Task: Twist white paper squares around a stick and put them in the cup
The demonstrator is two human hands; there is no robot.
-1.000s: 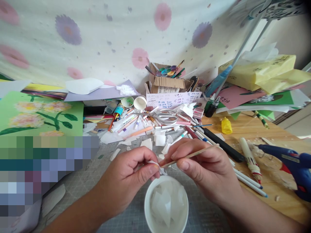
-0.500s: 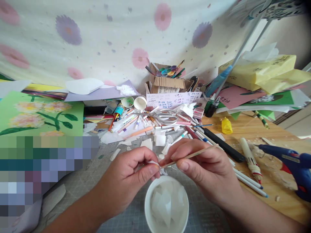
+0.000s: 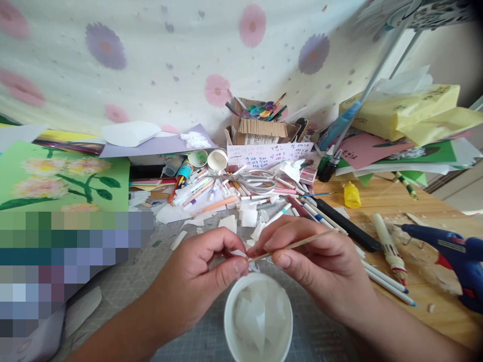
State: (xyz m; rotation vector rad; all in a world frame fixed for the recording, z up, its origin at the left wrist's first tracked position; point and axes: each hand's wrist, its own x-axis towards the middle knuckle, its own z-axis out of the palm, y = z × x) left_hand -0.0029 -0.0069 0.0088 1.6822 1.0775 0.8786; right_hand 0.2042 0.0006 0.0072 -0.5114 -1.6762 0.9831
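The left hand (image 3: 199, 274) is closed, thumb and forefinger pinching a small white paper scrap (image 3: 241, 254). The right hand (image 3: 320, 266) is closed on a thin wooden stick (image 3: 298, 245), whose near tip meets the scrap between the two hands while the far end points up and away to the right. Directly below both hands stands a white paper cup (image 3: 258, 317) holding cut pieces of translucent white paper. Just beyond the hands, loose white offcuts (image 3: 249, 217) lie on the grey cutting mat (image 3: 181, 347) covering this part of the tabletop. Further beyond, metal scissors (image 3: 256, 182) rest among pens and markers, and behind them a pale slip (image 3: 269, 153) carries handwritten rows of figures, too small to read with certainty. To the right of the right hand lie a black pen (image 3: 347, 226), a white pen (image 3: 388, 249) and a blue glue gun (image 3: 449, 256) on the bare wood. Far left of the left hand sits a green sheet with painted flowers (image 3: 64, 178).
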